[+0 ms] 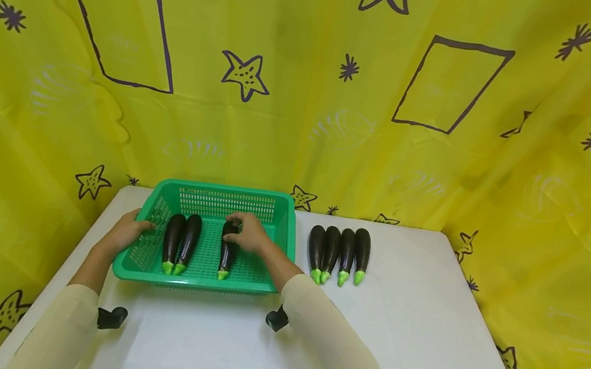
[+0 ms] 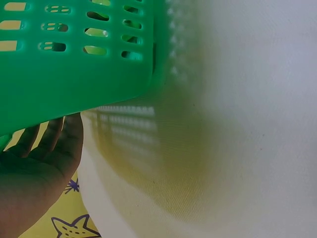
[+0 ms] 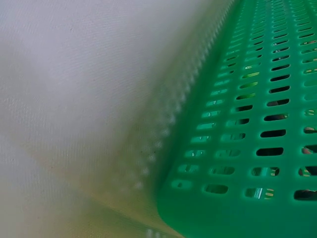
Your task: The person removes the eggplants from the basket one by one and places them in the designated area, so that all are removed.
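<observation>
A green plastic basket [image 1: 200, 282] with slotted walls stands on the table's left half. Two dark eggplants with green stem ends, a left one [image 1: 172, 243] and its neighbour [image 1: 188, 244], lie side by side in it. My right hand [image 1: 249, 233] reaches inside and grips a third eggplant [image 1: 225, 262] by its upper end, the stem end toward me. On the basket's left rim my left hand [image 1: 126, 231] holds on, thumb over the edge. The left wrist view shows this hand's fingers [image 2: 69, 141] under the rim. Basket wall hides the right hand in the right wrist view.
Right of the basket, several eggplants [image 1: 346, 255] lie in a row on the white table [image 1: 421, 335]. A yellow curtain [image 1: 290, 141] with drawn stars and shapes hangs behind and along both sides.
</observation>
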The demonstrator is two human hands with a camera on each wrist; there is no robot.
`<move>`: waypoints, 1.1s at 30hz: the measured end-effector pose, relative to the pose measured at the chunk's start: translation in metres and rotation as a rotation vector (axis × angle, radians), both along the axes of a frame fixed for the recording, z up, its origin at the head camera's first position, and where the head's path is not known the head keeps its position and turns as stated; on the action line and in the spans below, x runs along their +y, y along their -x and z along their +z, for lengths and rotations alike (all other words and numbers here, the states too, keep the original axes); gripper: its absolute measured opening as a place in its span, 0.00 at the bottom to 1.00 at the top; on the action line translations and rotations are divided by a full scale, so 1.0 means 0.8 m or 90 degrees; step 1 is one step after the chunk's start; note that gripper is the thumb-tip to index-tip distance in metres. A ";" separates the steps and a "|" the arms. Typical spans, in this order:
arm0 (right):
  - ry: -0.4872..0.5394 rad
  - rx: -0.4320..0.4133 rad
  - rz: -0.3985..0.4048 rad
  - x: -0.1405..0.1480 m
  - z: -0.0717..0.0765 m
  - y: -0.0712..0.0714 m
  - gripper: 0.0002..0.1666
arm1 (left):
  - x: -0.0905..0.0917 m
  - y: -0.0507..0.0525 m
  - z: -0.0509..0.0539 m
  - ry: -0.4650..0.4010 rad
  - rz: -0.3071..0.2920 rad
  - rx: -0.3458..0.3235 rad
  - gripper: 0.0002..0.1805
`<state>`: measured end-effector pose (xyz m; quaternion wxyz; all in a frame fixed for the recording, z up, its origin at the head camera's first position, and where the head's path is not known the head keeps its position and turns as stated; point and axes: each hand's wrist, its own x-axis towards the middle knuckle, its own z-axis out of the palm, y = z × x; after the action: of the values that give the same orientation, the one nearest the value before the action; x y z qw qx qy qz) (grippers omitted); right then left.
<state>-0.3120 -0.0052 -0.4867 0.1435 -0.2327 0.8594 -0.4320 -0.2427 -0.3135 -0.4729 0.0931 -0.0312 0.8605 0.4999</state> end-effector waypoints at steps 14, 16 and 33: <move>-0.083 -0.035 -0.012 0.001 0.002 0.002 0.40 | 0.003 0.003 0.002 -0.002 -0.004 -0.008 0.33; -0.076 -0.046 -0.006 0.001 0.002 0.002 0.40 | 0.002 0.004 0.002 -0.004 -0.004 -0.010 0.34; 0.008 -0.092 -0.017 0.003 0.003 -0.002 0.47 | 0.001 -0.001 -0.002 -0.006 0.003 -0.005 0.33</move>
<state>-0.3108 -0.0026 -0.4843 0.1980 -0.1899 0.8471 -0.4552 -0.2423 -0.3130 -0.4744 0.0952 -0.0350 0.8576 0.5043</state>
